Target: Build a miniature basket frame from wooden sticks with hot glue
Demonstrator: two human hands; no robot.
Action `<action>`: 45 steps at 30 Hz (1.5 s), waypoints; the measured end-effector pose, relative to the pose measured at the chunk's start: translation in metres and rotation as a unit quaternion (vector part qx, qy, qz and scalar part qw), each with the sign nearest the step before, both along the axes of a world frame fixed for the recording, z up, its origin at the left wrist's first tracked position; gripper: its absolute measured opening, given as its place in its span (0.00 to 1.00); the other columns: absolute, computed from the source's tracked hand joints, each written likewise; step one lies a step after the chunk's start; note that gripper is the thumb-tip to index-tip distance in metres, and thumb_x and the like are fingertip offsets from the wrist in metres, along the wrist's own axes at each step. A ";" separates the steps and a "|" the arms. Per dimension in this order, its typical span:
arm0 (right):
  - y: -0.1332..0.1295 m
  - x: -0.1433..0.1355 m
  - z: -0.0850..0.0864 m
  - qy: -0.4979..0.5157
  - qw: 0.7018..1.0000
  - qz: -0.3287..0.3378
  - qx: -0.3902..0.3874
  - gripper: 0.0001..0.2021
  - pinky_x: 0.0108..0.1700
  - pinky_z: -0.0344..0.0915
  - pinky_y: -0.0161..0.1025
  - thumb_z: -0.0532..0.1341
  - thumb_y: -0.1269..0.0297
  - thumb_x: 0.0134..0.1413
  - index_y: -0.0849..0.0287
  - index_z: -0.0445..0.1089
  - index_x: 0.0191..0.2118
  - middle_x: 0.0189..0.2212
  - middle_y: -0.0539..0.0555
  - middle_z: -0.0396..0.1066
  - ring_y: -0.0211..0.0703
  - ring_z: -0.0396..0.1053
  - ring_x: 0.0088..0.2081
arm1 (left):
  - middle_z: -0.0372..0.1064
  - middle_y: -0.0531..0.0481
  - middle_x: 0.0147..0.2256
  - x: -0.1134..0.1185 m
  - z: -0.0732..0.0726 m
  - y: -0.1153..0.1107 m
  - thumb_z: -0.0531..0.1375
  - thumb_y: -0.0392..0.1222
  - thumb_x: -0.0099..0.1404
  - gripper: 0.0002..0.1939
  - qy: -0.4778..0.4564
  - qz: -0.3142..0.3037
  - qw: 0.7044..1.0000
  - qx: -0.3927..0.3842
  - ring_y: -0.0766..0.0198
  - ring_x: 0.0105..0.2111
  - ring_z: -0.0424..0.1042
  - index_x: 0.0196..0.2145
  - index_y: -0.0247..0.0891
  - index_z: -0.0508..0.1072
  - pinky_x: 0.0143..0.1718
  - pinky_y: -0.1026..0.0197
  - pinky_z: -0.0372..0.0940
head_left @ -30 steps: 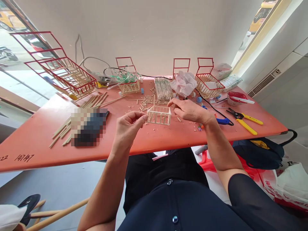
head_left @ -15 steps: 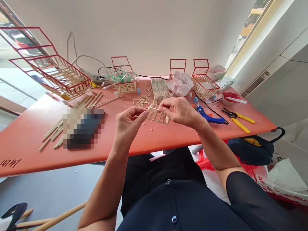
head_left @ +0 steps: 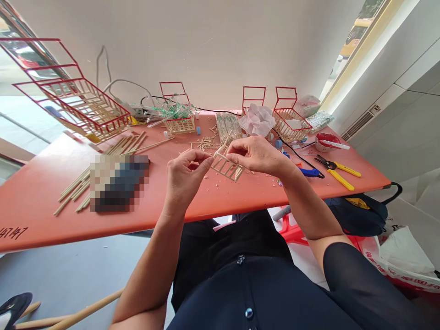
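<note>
Between my hands, above the orange table point(head_left: 165, 183), is a small slatted frame of thin wooden sticks point(head_left: 227, 167), tilted down toward the right. My left hand point(head_left: 187, 176) pinches its left corner between thumb and fingers. My right hand point(head_left: 256, 153) is closed on its upper right side, and the fingers hide part of that edge. Beyond the frame lie short cut stick pieces point(head_left: 207, 143). A blue glue gun point(head_left: 309, 172) rests to the right, partly hidden behind my right forearm.
Yellow-handled wire strippers point(head_left: 338, 173) and a red bowl point(head_left: 326, 142) lie at the right. A large stick cart point(head_left: 92, 110), long sticks point(head_left: 74, 188) and a blurred dark object point(head_left: 120, 185) are at the left. Small red-edged carts point(head_left: 292, 121) line the back, beside crumpled tissue point(head_left: 257, 120).
The stick frame has tilted, its right end turning downward. My right hand has shifted slightly up and left, and its forearm now covers more of the glue gun.
</note>
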State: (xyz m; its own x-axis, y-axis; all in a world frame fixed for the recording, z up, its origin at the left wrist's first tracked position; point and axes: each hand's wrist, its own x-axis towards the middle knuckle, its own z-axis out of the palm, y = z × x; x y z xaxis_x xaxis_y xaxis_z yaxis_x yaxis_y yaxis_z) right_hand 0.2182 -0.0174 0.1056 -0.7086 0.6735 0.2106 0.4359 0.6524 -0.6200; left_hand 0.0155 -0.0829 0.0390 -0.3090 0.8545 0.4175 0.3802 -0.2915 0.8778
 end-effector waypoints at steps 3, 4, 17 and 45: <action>0.002 0.000 -0.001 -0.013 1.000 0.002 -0.017 0.09 0.38 0.56 0.37 0.61 0.65 0.64 0.64 0.77 0.37 0.28 0.50 0.72 0.37 0.64 0.32 | 0.78 0.52 0.31 0.002 0.000 0.000 0.68 0.46 0.61 0.07 0.008 0.009 1.000 -0.003 0.65 0.29 0.72 0.32 0.41 0.82 0.32 0.63 0.69; 0.003 0.000 -0.002 -0.014 1.000 0.002 -0.020 0.09 0.38 0.56 0.37 0.61 0.65 0.64 0.64 0.77 0.37 0.28 0.50 0.72 0.37 0.64 0.32 | 0.78 0.52 0.31 0.002 0.000 0.000 0.68 0.46 0.62 0.06 0.013 0.019 1.000 0.002 0.65 0.29 0.72 0.33 0.41 0.82 0.33 0.62 0.69; 0.008 -0.006 -0.008 -0.009 0.999 -0.006 -0.040 0.09 0.37 0.57 0.37 0.64 0.64 0.64 0.66 0.76 0.37 0.29 0.52 0.75 0.35 0.65 0.31 | 0.79 0.50 0.33 0.018 -0.012 -0.026 0.65 0.41 0.70 0.06 0.133 0.083 0.982 0.105 0.60 0.34 0.70 0.36 0.42 0.83 0.40 0.56 0.66; 0.005 -0.030 -0.008 -0.090 0.995 -0.020 -0.029 0.09 0.37 0.56 0.36 0.64 0.66 0.63 0.65 0.76 0.33 0.25 0.49 0.73 0.35 0.66 0.30 | 0.80 0.49 0.33 0.015 -0.031 -0.020 0.67 0.41 0.67 0.06 0.142 0.121 0.980 0.069 0.55 0.38 0.72 0.31 0.43 0.80 0.45 0.53 0.67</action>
